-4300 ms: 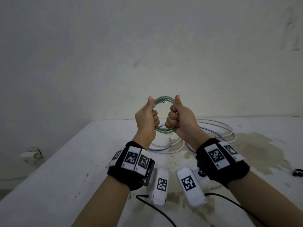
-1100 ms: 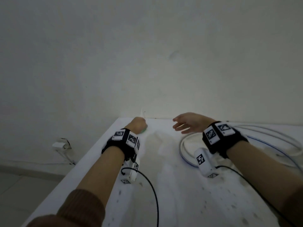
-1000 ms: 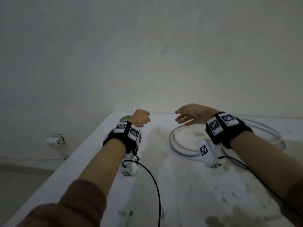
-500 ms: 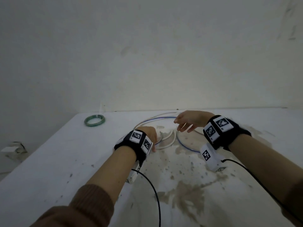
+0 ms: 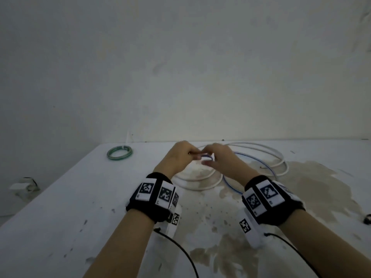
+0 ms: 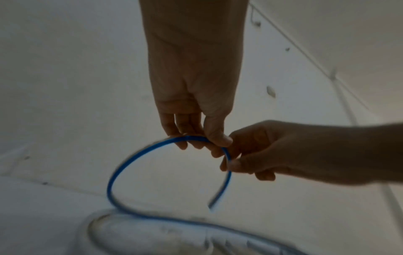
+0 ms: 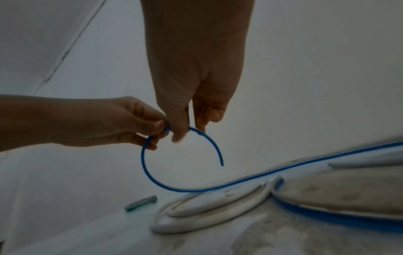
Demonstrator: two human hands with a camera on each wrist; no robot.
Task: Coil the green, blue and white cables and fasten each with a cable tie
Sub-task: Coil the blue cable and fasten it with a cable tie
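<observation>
Having set down the green coil (image 5: 119, 152), both hands' fingers (image 6: 214, 138) now pinch the blue cable (image 6: 130, 160).

green coil (image 5: 119, 152) now set down far left on table, hands (image 5: 200, 157) moved to blue cable (image 6: 152, 148), both pinching its raised end

Black wristbands (image 5: 152, 199) bear white square-code tags; white camera units (image 5: 251, 230) trail black cords.

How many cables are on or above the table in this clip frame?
3. The coiled green cable lies at the far left of the table; the blue cable is pinched by both hands; the white cable lies loose beneath them.
</observation>
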